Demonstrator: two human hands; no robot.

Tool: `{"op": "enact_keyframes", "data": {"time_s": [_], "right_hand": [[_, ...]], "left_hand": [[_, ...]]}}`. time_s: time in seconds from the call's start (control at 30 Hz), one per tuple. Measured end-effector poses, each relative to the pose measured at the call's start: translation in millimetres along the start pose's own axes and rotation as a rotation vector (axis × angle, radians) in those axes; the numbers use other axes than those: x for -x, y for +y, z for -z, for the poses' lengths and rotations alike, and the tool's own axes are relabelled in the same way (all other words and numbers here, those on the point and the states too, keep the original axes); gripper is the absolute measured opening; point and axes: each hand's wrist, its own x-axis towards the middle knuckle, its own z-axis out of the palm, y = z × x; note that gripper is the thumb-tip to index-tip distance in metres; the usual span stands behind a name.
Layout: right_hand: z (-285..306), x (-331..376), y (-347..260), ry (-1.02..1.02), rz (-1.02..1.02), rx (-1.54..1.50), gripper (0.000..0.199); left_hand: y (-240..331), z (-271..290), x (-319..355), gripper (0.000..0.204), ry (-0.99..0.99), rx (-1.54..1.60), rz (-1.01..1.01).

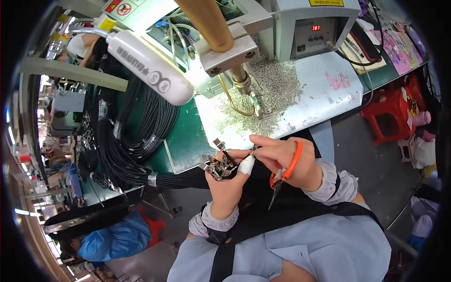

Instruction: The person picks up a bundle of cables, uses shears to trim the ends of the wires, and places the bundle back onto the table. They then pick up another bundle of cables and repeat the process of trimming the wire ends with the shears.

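Note:
My left hand [229, 181] is closed around a bundle of black cables whose silver metal connectors [217, 167] stick out past the fingers. White tape wraps its thumb. My right hand [293, 162] pinches thumb and finger at a small cable end [254, 150], right by the left thumb; that end is too small to make out well. Tucked in the right palm is an orange-handled tool [297, 160], its dark tapered tip pointing down toward my lap. Whether it is scissors or pliers I cannot tell. Both hands are in front of the worktable's near edge.
A machine head [230, 49] with a metal nozzle rises over a heap of small metal pieces [275, 84] on a white board. A white lamp [150, 68] hangs at left. Coiled black cables [152, 113] cover the green table. Red stools [387, 117] stand right; another person [115, 237] sits lower left.

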Motion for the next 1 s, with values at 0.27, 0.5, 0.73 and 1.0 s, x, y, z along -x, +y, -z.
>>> {"op": "enact_keyframes", "data": {"time_s": [0.27, 0.5, 0.73, 1.0], "right_hand": [[-5, 5, -4, 0.095, -0.654, -0.695, 0.016], [7, 9, 3, -0.288, -0.539, -0.082, 0.024], [-8, 18, 10, -0.232, -0.474, -0.083, 0.027], [5, 0, 12, 0.166, -1.017, -0.818, 0.021]], "left_hand": [[-2, -1, -6, 0.016, 0.033, 0.000, -0.024], [3, -7, -8, 0.017, 0.037, 0.085, 0.013], [5, -11, -16, 0.017, -0.012, -0.055, -0.009], [7, -7, -80, 0.013, -0.237, 0.352, 0.365]]}}
